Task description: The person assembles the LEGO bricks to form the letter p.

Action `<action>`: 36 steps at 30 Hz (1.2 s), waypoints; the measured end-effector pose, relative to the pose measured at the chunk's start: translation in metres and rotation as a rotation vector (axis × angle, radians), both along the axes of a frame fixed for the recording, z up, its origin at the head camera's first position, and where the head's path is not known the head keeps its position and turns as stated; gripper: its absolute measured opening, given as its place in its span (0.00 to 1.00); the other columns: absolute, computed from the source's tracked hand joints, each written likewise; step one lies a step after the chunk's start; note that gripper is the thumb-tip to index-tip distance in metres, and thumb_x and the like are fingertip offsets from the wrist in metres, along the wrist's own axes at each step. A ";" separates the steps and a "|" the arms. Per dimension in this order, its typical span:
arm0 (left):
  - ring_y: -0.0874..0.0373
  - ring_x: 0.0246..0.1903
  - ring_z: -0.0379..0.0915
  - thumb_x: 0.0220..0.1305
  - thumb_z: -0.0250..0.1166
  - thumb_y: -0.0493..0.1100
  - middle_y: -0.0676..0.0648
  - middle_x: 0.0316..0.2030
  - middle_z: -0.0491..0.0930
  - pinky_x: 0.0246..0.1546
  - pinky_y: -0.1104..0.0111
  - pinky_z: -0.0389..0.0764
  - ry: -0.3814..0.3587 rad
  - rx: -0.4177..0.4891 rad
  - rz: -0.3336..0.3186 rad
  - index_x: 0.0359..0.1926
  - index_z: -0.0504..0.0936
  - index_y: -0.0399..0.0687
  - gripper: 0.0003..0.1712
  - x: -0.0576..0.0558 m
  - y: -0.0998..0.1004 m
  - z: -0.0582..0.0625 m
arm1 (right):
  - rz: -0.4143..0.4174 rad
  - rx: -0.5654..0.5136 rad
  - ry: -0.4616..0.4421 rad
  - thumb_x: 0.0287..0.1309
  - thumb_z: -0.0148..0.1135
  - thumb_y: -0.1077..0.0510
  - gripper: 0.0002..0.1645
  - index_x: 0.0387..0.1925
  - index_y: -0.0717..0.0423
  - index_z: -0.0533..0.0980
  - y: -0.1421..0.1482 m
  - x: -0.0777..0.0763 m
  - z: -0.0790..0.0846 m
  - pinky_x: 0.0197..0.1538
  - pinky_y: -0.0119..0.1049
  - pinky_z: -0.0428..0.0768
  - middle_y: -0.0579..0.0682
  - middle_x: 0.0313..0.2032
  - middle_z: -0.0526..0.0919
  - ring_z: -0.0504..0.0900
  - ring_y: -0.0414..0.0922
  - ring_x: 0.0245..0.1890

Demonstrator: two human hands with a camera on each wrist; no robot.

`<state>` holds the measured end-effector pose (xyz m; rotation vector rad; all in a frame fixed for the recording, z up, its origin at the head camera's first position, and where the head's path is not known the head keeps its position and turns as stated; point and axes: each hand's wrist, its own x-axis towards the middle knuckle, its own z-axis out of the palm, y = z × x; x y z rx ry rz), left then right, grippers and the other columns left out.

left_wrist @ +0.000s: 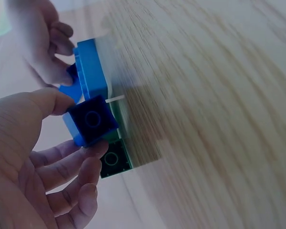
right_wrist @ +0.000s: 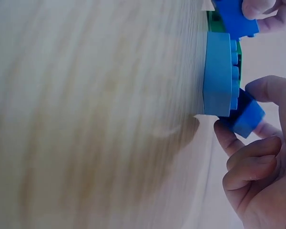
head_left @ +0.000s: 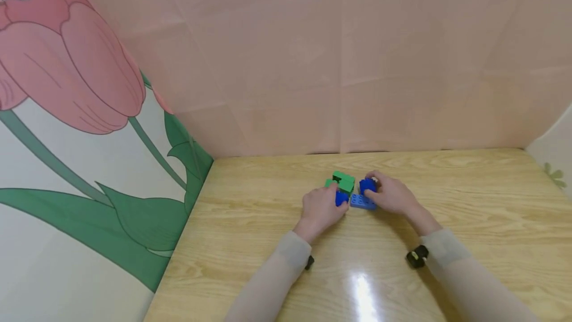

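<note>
My left hand pinches a dark blue toy building brick between thumb and fingers, its hollow underside showing in the left wrist view. Another dark blue brick is held by the thumb and fingertips of my right hand. Between the hands a lighter blue brick, longer and studded on top, stands on the table. Green bricks sit just behind the left hand's brick, partly hidden by its fingers. In the right wrist view the right hand's brick overlaps the end of the long one.
The wooden table runs back to a wall covered in pinkish cloth. A panel with a printed tulip borders its left side. Small black devices, such as the one at the right wrist, are worn on both wrists.
</note>
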<state>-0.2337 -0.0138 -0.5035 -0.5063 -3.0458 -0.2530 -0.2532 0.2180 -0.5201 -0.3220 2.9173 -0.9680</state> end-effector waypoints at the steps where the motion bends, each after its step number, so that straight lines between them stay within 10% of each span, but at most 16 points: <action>1: 0.60 0.29 0.75 0.67 0.65 0.69 0.54 0.38 0.84 0.28 0.66 0.73 0.000 0.012 0.003 0.64 0.78 0.57 0.33 0.000 -0.001 0.001 | 0.000 -0.002 0.001 0.69 0.66 0.47 0.28 0.61 0.57 0.72 0.001 0.000 0.000 0.37 0.47 0.81 0.66 0.48 0.84 0.84 0.55 0.41; 25: 0.67 0.30 0.73 0.59 0.75 0.64 0.61 0.36 0.82 0.33 0.68 0.71 -0.080 0.316 -0.008 0.47 0.76 0.62 0.23 0.007 -0.018 0.003 | -0.013 -0.001 0.074 0.68 0.69 0.47 0.22 0.56 0.51 0.72 0.013 0.014 0.005 0.34 0.44 0.76 0.63 0.49 0.84 0.82 0.55 0.41; 36: 0.61 0.47 0.82 0.63 0.75 0.58 0.63 0.48 0.84 0.50 0.63 0.77 -0.279 0.476 -0.174 0.52 0.77 0.65 0.21 0.014 -0.034 0.006 | -0.007 0.008 0.070 0.68 0.69 0.47 0.23 0.57 0.51 0.73 0.015 0.023 0.015 0.33 0.43 0.74 0.63 0.49 0.84 0.81 0.52 0.37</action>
